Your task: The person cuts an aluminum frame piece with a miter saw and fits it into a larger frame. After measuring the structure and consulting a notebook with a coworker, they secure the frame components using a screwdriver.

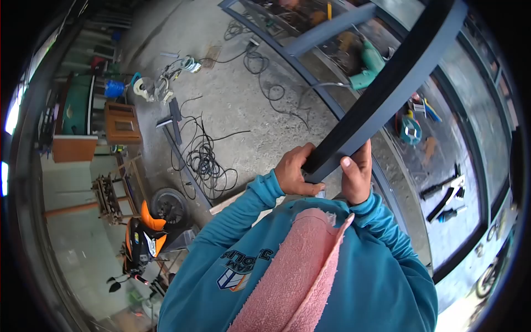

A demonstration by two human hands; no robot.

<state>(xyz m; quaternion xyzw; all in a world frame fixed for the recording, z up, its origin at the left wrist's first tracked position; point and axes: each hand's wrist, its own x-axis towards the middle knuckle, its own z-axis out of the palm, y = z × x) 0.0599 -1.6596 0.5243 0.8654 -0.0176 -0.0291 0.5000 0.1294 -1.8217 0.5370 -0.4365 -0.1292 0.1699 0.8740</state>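
Observation:
A long dark grey rectangular metal bar [381, 91] rises from in front of my chest toward the upper right. My left hand [294, 170] is closed around its near end, fingers on the left side and thumb underneath. My right hand [357, 174] grips the right side of the same end, with the thumb on the face and the fingers partly hidden behind it. Beyond the bar, a green power drill [369, 63] lies with its cord trailing left. A grey metal frame [312, 83] lies below the bar, across the upper right.
Tangled black cable [202, 157] lies on the concrete floor [232, 99]. At right, a worktop [437, 193] carries a teal round tool [410, 130] and several hand tools. An orange and black motorcycle [145, 238] and a wooden cabinet [121, 123] stand left. A pink towel [293, 265] hangs over my chest.

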